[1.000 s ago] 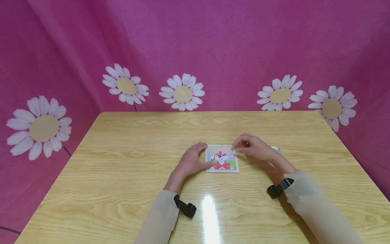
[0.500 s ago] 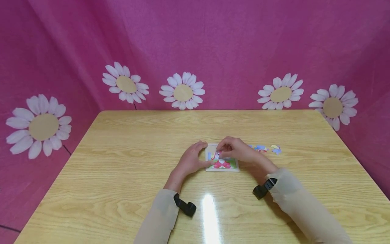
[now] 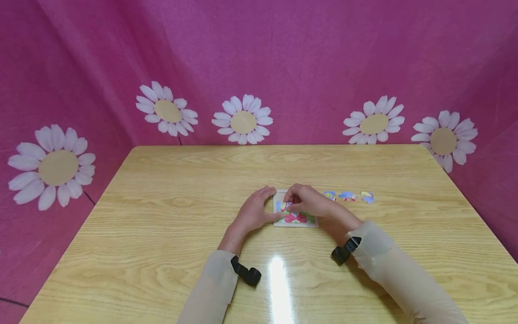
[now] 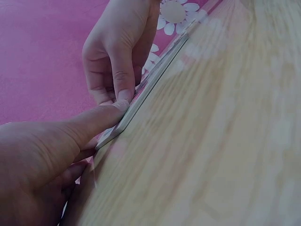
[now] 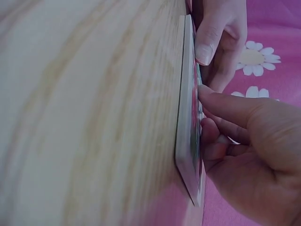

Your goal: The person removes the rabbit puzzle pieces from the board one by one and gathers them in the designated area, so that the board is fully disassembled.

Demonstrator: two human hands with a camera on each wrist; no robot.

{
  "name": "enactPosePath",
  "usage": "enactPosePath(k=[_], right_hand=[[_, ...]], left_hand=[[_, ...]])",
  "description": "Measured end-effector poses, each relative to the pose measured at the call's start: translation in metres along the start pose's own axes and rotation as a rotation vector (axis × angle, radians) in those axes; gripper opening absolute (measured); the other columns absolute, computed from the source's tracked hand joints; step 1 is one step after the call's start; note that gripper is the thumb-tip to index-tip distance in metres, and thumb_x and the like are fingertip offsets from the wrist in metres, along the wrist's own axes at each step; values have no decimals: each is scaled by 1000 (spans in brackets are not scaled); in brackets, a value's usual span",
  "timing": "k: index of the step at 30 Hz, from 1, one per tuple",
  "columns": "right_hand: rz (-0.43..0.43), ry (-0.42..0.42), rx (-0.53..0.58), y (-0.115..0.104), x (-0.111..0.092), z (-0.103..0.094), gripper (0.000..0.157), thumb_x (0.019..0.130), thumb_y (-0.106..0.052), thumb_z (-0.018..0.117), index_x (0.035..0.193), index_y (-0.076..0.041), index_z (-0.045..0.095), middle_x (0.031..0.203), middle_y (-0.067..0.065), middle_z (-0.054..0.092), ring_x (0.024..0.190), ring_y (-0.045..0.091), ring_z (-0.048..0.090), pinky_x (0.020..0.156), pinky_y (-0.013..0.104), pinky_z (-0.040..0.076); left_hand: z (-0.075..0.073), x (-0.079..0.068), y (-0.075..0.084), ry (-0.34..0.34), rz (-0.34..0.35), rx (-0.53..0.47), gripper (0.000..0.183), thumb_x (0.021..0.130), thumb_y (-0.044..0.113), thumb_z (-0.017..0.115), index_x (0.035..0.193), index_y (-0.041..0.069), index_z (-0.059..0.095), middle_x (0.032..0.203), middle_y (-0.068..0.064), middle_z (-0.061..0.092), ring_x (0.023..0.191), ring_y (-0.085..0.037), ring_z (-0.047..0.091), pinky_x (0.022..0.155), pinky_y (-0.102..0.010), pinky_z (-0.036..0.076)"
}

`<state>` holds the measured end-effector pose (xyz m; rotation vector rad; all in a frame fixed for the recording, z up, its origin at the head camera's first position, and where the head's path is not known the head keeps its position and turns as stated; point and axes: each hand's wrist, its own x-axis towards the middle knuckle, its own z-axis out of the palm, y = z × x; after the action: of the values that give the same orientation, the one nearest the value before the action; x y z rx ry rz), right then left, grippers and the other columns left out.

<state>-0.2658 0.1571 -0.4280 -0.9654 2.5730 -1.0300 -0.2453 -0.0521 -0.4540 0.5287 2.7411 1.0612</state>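
Note:
A small jigsaw puzzle in a pale frame (image 3: 295,226) lies on the table, its picture showing a pink-and-white cartoon animal. My left hand (image 3: 255,209) grips the frame's left side, thumb over the front part and fingers around the far left corner. In the left wrist view, the left thumb (image 4: 101,120) lies across the board's edge. Over the upper left of the picture is my right hand (image 3: 309,201), thumb and curled fingers pinching at a puzzle piece, mostly hidden by the fingertips. The right wrist view has the right thumb (image 5: 225,103) right at the puzzle's face.
To the right of the frame, loose puzzle pieces lie in a row, including a blue-and-pink piece (image 3: 347,196) and a blue-and-yellow piece (image 3: 367,197). The wooden table (image 3: 162,225) ends at a pink curtain (image 3: 303,58) printed with white flowers.
My right hand has moved left from the frame's upper right corner to the picture's upper left, uncovering the loose pieces. My left hand has stayed in place on the frame.

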Motion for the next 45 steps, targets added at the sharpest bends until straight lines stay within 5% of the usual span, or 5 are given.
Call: enactPosePath(k=[7, 29, 45], right_hand=[[103, 3, -29, -2, 2, 5, 14, 88, -3, 69, 98, 2, 61, 90, 11, 59, 81, 14, 53, 70, 18, 46], [46, 137, -25, -13, -3, 9, 4, 90, 4, 63, 94, 2, 64, 92, 14, 65, 83, 17, 62, 70, 21, 53], [166, 176, 102, -1, -23, -3, 8, 94, 0, 60, 99, -4, 65, 96, 10, 66, 85, 16, 55, 72, 19, 49]], left_hand=[[-1, 0, 1, 0, 9, 11, 76, 83, 40, 77, 146, 10, 46, 156, -6, 40, 150, -24, 30, 122, -44, 30], [-1, 0, 1, -1, 10, -17, 73, 84, 37, 77, 145, 11, 47, 156, -6, 41, 150, -25, 29, 122, -45, 29], [-1, -1, 3, -15, -20, -15, 76, 83, 39, 77, 147, 13, 45, 158, -5, 37, 150, -25, 28, 123, -45, 28]])
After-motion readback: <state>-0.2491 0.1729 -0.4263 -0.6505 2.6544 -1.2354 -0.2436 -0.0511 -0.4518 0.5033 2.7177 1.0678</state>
